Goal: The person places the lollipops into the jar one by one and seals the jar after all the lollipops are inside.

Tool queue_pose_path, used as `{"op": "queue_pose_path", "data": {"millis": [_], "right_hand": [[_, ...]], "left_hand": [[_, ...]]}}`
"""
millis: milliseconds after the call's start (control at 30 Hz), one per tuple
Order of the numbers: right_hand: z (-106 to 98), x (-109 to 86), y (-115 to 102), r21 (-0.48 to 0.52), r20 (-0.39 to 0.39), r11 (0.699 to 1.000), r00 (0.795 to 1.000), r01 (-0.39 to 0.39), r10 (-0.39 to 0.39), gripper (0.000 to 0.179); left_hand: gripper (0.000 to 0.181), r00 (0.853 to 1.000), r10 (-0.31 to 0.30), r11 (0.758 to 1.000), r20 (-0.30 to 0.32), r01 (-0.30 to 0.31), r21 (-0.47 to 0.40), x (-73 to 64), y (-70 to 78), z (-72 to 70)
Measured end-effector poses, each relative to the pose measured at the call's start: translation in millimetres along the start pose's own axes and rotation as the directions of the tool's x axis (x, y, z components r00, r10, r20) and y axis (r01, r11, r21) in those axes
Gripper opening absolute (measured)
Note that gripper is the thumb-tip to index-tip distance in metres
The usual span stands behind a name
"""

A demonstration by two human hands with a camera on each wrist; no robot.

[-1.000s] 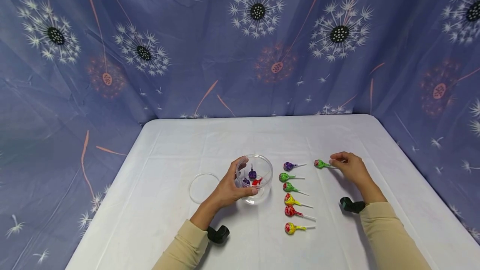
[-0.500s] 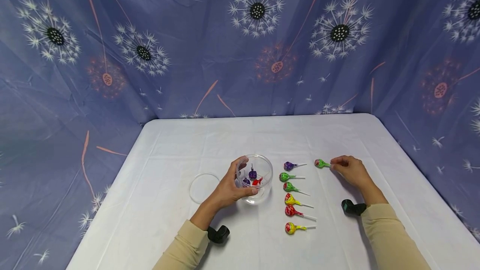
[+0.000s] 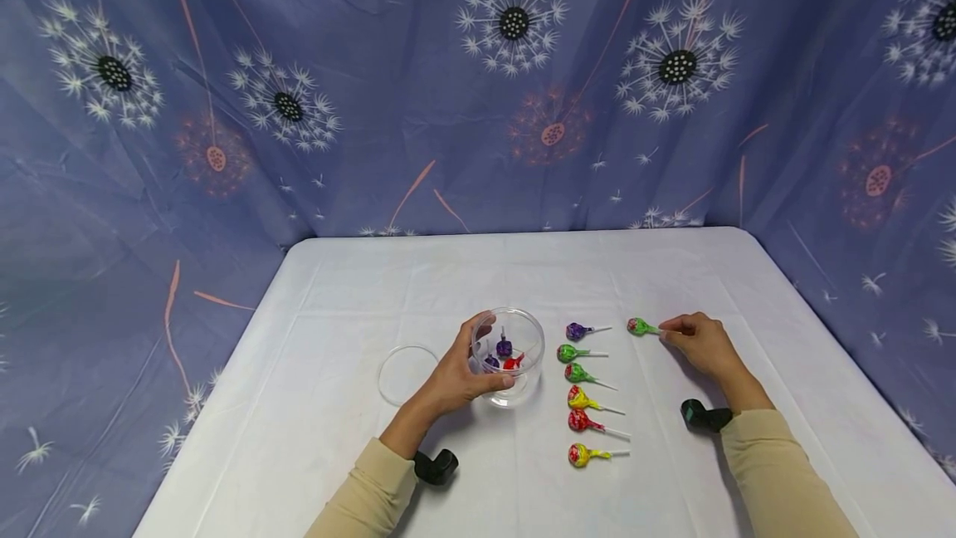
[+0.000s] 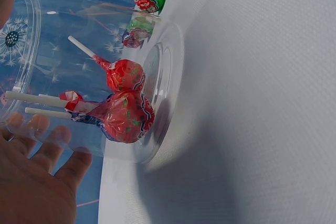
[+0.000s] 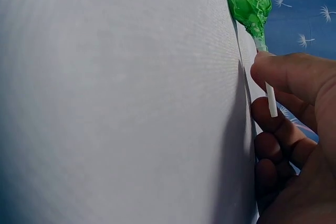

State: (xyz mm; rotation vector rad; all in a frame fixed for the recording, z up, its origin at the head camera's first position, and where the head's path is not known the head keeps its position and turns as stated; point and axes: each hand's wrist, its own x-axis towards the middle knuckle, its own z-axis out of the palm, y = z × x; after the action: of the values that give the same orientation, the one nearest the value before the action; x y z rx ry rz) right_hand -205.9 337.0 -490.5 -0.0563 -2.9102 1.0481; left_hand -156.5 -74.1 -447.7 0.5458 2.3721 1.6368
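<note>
My left hand (image 3: 451,376) grips a clear plastic jar (image 3: 534,347) from its left side, thumb in front and fingers behind. Inside the jar are red lollipops (image 4: 126,116) and purple lollipops (image 3: 504,345), sticks pointing toward its open mouth. Over on the right, my right hand (image 3: 700,344) pinches the white stick of a green lollipop (image 5: 250,9) between thumb and fingers. The stick's end shows below the thumb in the right wrist view, and the wrapped head lies close to the white cloth. Its other fingers are curled near the table.
Between the hands, a column of lollipops runs toward me: purple (image 3: 575,331), two green (image 3: 568,353), yellow (image 3: 577,397), red (image 3: 578,420) and yellow (image 3: 578,455). Left of the jar lies a clear round ring or lid (image 3: 379,376). A patterned blue curtain (image 3: 418,106) surrounds the white-covered table (image 3: 358,272).
My right hand has come slightly down toward me, its fingers now on the green lollipop's stick. That lollipop has barely shifted. The left hand and jar stay put.
</note>
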Motion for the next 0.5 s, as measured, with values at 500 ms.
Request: {"op": "queue_pose_path", "data": {"millis": [500], "right_hand": [[-3.0, -2.3, -4.8, 0.008, -0.038, 1.000, 0.999, -0.004, 0.005, 0.027]], "left_hand": [[0.097, 0.999, 0.031, 1.000, -0.012, -0.031, 0.004, 1.8, -9.7, 0.8]]}}
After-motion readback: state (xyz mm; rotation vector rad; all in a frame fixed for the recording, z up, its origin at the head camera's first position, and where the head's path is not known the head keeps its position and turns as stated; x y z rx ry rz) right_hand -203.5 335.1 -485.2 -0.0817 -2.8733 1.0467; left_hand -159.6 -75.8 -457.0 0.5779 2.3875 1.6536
